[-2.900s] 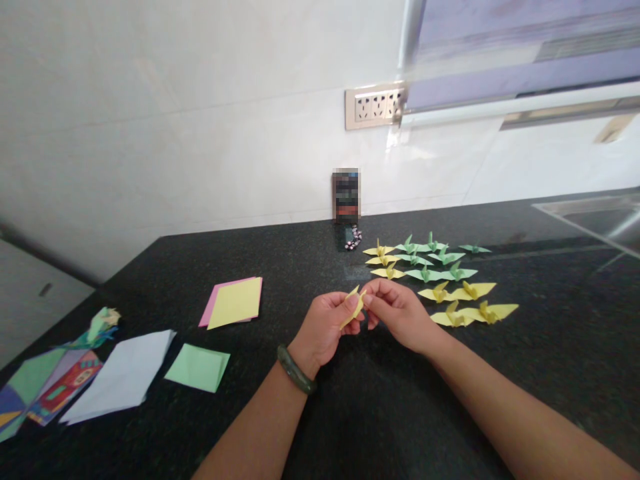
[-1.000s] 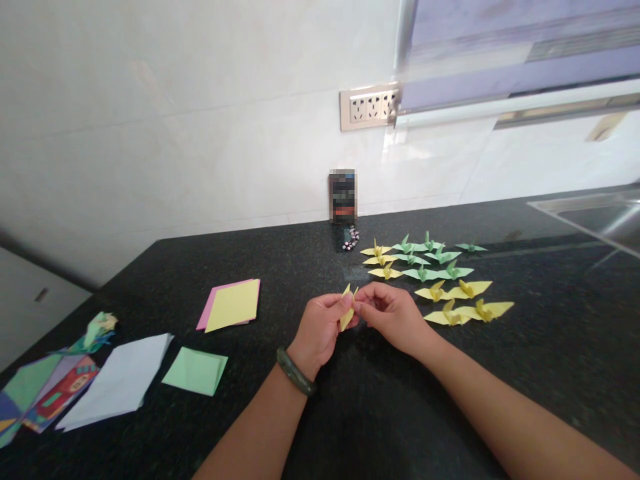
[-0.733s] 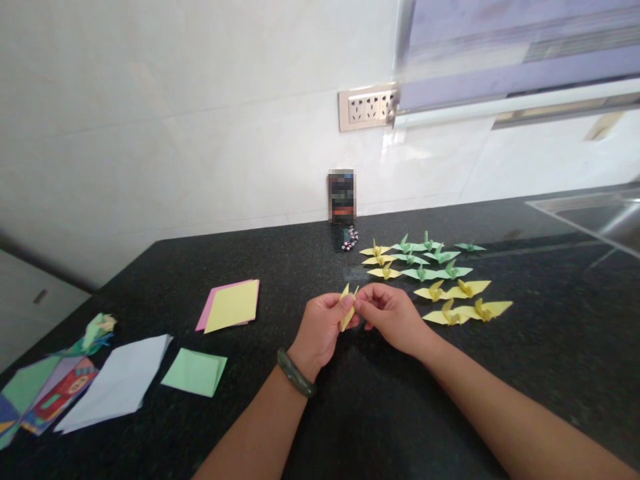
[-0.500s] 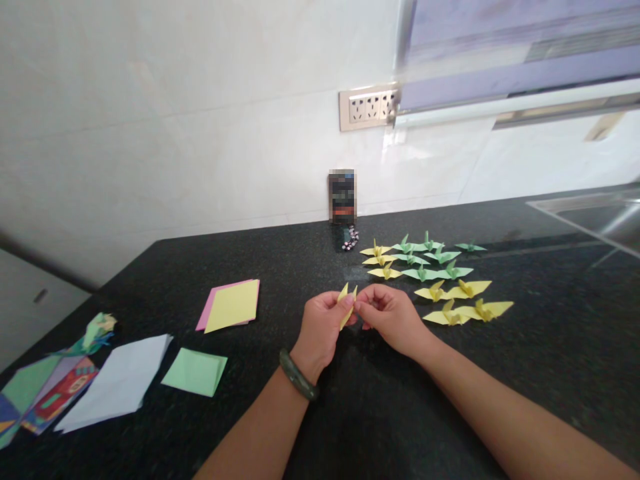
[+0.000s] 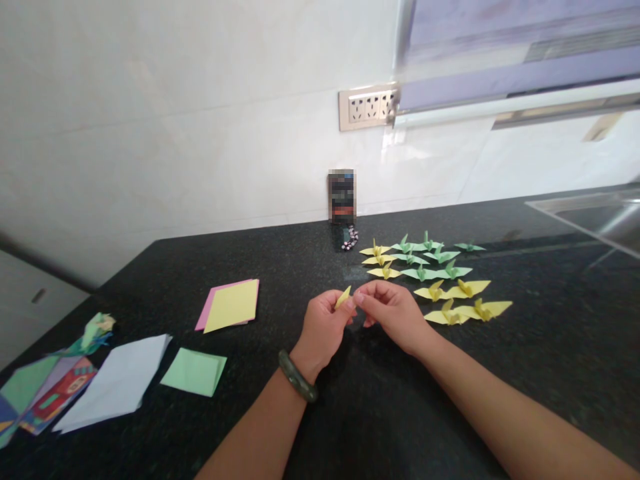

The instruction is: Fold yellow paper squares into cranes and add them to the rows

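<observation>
Between thumb and fingers of my left hand is a small piece of folded yellow paper; its pointed tip sticks up, and the rest is hidden by the hand. My right hand meets it from the other side, thumb and forefinger pinched at the paper's right edge. Both hands are just above the dark countertop. To the right of my right hand lie several yellow paper cranes, and behind it stand several green paper cranes with more yellow ones.
On the left are yellow and pink paper squares, a folded green sheet, white paper and a colourful packet. A blurred-out dark upright object leans at the wall near beads. A sink is far right.
The folded paper has turned in my fingers: two yellow points and a lower part showed before, and only one point shows now. My hands stay in nearly the same place.
</observation>
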Action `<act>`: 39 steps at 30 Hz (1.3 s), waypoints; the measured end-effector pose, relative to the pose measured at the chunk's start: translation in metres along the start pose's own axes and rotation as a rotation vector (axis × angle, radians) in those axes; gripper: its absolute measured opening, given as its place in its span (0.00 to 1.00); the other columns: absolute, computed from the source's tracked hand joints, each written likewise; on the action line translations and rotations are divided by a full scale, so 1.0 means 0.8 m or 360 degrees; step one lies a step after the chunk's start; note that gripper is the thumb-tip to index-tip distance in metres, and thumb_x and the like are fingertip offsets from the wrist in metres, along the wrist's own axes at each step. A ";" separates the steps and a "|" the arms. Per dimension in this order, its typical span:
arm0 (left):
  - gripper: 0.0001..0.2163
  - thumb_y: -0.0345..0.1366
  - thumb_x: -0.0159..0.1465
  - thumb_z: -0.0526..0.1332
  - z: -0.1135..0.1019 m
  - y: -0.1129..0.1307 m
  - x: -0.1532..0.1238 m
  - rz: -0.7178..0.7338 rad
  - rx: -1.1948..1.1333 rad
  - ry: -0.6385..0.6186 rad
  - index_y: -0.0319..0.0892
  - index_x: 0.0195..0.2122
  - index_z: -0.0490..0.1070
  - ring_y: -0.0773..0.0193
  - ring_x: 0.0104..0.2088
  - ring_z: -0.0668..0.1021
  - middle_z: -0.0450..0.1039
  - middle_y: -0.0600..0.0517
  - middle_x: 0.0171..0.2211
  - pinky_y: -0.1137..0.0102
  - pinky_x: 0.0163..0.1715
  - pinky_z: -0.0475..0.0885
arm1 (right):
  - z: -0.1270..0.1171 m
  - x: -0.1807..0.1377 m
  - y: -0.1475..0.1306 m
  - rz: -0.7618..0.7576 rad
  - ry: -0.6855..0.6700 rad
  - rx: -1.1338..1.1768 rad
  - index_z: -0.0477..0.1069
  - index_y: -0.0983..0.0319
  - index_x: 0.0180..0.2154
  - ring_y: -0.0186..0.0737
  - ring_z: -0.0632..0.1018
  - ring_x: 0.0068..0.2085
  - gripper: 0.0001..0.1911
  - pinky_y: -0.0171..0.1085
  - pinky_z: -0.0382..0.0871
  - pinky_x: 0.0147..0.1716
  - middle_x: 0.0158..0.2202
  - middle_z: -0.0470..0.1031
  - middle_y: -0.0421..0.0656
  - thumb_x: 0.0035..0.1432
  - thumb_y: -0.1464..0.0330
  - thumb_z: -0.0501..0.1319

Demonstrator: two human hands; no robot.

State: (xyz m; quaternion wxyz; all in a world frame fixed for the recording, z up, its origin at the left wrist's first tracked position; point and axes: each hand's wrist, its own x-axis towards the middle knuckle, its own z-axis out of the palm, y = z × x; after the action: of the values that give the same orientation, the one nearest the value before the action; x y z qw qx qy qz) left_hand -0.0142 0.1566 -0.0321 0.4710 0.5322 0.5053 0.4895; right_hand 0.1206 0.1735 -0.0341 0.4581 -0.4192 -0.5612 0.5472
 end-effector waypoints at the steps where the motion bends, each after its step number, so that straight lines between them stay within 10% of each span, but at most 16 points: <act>1: 0.12 0.41 0.54 0.61 0.001 0.000 0.000 -0.0029 -0.0017 -0.0037 0.38 0.21 0.70 0.70 0.21 0.68 0.67 0.54 0.19 0.74 0.23 0.62 | 0.000 0.000 0.000 0.0006 -0.0005 0.0004 0.69 0.65 0.26 0.28 0.68 0.19 0.13 0.29 0.64 0.18 0.20 0.69 0.38 0.48 0.60 0.62; 22: 0.11 0.39 0.51 0.65 0.002 -0.004 0.001 -0.0353 -0.0474 -0.0169 0.35 0.24 0.70 0.72 0.19 0.71 0.71 0.51 0.22 0.74 0.23 0.66 | -0.014 0.009 0.000 0.0006 0.0195 0.0087 0.68 0.64 0.21 0.27 0.63 0.14 0.17 0.30 0.58 0.15 0.15 0.65 0.36 0.51 0.57 0.59; 39: 0.12 0.40 0.51 0.65 -0.002 -0.004 0.004 -0.0560 -0.0844 -0.0332 0.35 0.27 0.70 0.74 0.19 0.71 0.71 0.52 0.22 0.77 0.20 0.66 | -0.019 0.006 -0.002 0.0126 -0.0282 0.0192 0.71 0.66 0.30 0.26 0.67 0.19 0.11 0.29 0.63 0.19 0.22 0.71 0.39 0.48 0.63 0.63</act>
State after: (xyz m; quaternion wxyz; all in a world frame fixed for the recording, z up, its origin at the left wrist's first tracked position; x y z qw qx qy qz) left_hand -0.0164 0.1596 -0.0348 0.7196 0.3429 0.3936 0.4578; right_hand 0.1346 0.1820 -0.0325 0.4091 -0.3626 -0.5486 0.6326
